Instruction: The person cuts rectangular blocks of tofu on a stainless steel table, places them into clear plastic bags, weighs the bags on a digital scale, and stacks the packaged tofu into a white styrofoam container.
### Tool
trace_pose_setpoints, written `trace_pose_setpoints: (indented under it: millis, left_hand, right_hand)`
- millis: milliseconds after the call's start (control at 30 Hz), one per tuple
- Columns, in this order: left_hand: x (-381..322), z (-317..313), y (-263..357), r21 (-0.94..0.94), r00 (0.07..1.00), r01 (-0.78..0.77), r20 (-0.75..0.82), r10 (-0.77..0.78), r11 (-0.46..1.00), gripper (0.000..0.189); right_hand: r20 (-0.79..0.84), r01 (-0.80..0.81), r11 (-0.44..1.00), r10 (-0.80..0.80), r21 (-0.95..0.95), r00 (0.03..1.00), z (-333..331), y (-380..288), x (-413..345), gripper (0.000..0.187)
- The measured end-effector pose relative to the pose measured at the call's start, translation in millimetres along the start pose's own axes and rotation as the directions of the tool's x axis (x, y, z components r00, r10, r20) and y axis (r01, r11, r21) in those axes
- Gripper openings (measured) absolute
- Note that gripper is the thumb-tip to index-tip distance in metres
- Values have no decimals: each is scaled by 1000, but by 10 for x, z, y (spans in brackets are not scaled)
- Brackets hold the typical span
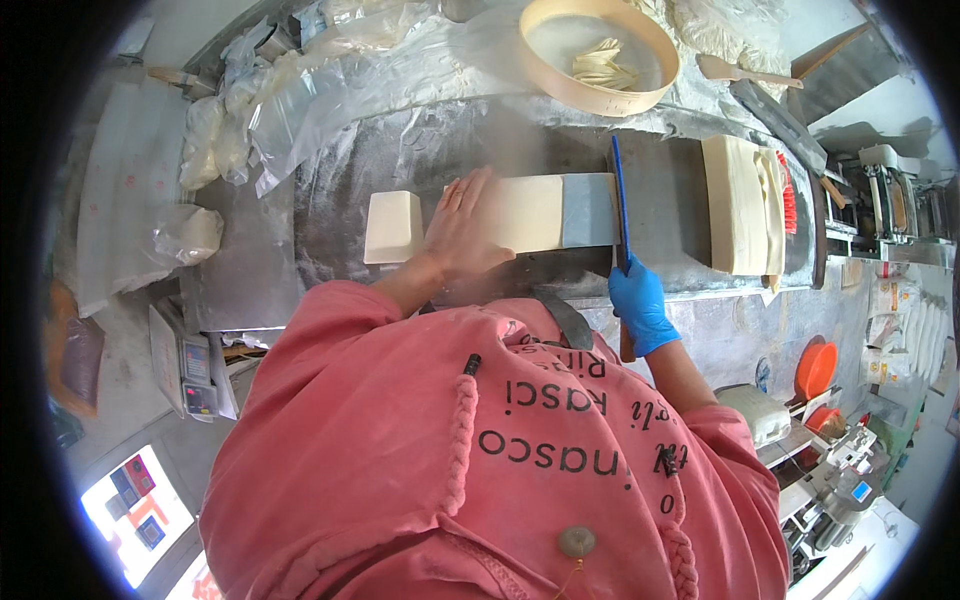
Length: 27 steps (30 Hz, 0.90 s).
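Observation:
My bare left hand [469, 229] presses, palm down, on a long pale dough block [529, 212] on the dark floured work surface. A light blue piece [589, 210] lies over or against the block's right end. My right hand [643, 304], in a blue glove, grips the handle of a large knife [621, 202] with a blue edge or spine. Its blade stands upright, right beside the blue piece. Left of my left hand sits a separate short dough block [393, 227]. Farther right lies a stack of pale dough sheets [739, 206] beside a red item [787, 193].
A round wooden-rimmed sieve [536, 79] with dough strips stands beyond the block. Plastic bags [300, 112] lie at the back left, and a bagged dough piece [196, 232] at the left. A wooden spatula [742, 73] and a long metal blade [776, 124] lie at the back right.

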<state>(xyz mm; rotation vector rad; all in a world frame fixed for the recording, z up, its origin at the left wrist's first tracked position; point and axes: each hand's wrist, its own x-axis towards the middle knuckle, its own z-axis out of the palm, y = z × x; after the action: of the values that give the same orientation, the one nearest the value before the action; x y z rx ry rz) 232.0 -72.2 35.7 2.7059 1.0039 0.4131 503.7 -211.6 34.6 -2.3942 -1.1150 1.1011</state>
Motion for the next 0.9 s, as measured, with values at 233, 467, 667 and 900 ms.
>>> trace_pose_setpoints:
  millis: [233,467,667,900]
  left_hand:
    - [388,-76,326,-81,993,-118,-1,118,990,75]
    - [1039,42,866,53,935,-70,352,47,996,79]
    - [1065,107,764,-60,954,-34,295,50,998,107]
    - [1040,206,727,-4,977,-17,211,17,1000,113]
  right_hand:
    - [77,-105,960,88,258,993,-147,0,-20,36]
    - [43,-93,957,84,277,996,-220,30,-20,35]
    - [-25,-58,954,68,294,997,-657,-306,-336,30]
    - [14,-30,980,27,197,1000,-690,-448,-434,32]
